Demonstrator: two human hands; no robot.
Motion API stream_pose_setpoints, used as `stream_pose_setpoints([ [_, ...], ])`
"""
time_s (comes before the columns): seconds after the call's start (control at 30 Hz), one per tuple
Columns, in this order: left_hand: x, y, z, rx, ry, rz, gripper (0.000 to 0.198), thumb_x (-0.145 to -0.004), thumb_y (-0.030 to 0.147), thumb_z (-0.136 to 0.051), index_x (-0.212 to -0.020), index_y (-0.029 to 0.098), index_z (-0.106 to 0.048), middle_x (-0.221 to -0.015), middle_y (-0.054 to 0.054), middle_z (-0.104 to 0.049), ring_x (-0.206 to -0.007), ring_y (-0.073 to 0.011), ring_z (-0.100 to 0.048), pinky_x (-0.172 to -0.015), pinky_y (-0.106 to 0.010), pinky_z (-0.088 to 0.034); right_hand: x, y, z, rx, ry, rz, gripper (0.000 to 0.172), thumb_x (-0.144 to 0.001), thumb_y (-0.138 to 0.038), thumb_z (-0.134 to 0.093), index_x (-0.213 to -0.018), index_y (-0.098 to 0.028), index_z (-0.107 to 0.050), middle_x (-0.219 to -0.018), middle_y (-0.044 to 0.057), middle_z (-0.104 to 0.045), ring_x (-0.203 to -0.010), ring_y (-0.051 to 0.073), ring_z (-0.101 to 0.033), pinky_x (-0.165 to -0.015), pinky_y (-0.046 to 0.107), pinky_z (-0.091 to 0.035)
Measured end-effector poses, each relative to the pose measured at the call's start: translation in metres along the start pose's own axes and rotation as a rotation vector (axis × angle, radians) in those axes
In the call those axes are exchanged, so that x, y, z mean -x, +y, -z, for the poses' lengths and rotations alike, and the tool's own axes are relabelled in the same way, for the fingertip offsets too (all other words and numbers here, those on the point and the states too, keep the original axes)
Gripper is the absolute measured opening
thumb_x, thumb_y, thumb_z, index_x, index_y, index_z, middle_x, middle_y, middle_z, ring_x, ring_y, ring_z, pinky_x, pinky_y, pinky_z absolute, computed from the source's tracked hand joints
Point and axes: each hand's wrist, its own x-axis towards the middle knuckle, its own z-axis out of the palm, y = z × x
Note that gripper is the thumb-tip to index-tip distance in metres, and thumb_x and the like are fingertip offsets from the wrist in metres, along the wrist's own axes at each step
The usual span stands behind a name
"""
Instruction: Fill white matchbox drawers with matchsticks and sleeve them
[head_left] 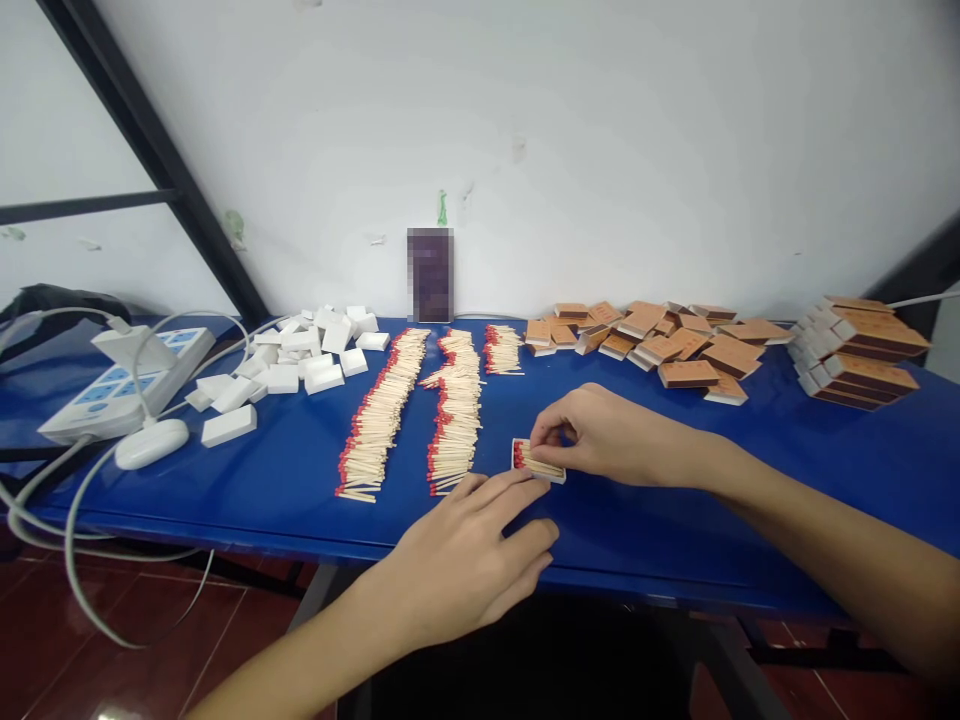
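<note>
A small white matchbox tray [558,480] with red-tipped matches [541,466] in it lies near the table's front edge. My right hand [600,435] comes over it from the right, fingers closed in a pinch at the matches; the fingertips are partly hidden. At the tray's near side is my left hand [480,550], its fingers stretched and apart, with the foremost fingertips touching the tray's edge. Loose matches lie in rows left of the tray: a long left row [379,420], a middle row [457,420] and a short row [502,350] farther back.
White empty trays [300,350] are heaped at the left. Brown matchbox sleeves [675,345] lie scattered at the back right, beside stacked matchboxes [862,350]. A power strip [127,385] with white cables occupies the far left. A dark blurred rectangle [430,275] leans against the wall.
</note>
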Motion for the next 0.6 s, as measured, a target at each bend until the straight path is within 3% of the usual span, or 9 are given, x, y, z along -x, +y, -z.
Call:
stream_pose_setpoints([
  [0.27,0.001,0.001,0.001,-0.018,-0.006,0.005,0.022,-0.102,0.024,-0.041,-0.115,0.018,-0.058,-0.139,-0.011,-0.052,-0.136,-0.0260,-0.045,-0.101,-0.044,-0.049,-0.001,0.001,-0.001,0.038,0.059,0.017,0.020,-0.085,-0.031,-0.056,-0.075,-0.021,-0.071,-0.061,-0.002,-0.061,-0.056,0.012,-0.048,-0.054,0.026,-0.033],
  [0.43,0.001,0.001,0.001,-0.025,0.000,-0.003,0.021,-0.102,0.022,-0.041,-0.114,0.018,-0.059,-0.137,-0.011,-0.053,-0.133,-0.0262,-0.047,-0.100,-0.044,-0.049,-0.002,0.007,-0.003,0.110,0.131,0.124,0.020,-0.089,-0.033,-0.053,-0.084,-0.019,-0.067,-0.084,0.004,-0.064,-0.074,0.016,-0.054,-0.066,0.028,-0.038],
  [0.6,0.001,0.001,0.001,-0.025,0.019,0.001,0.019,-0.100,0.021,-0.045,-0.112,0.018,-0.059,-0.136,-0.010,-0.054,-0.127,-0.0249,-0.053,-0.100,-0.042,-0.049,-0.002,0.012,-0.004,0.042,0.052,0.110,0.023,-0.092,-0.034,-0.049,-0.091,-0.020,-0.066,-0.085,0.004,-0.065,-0.075,0.016,-0.055,-0.066,0.029,-0.039],
])
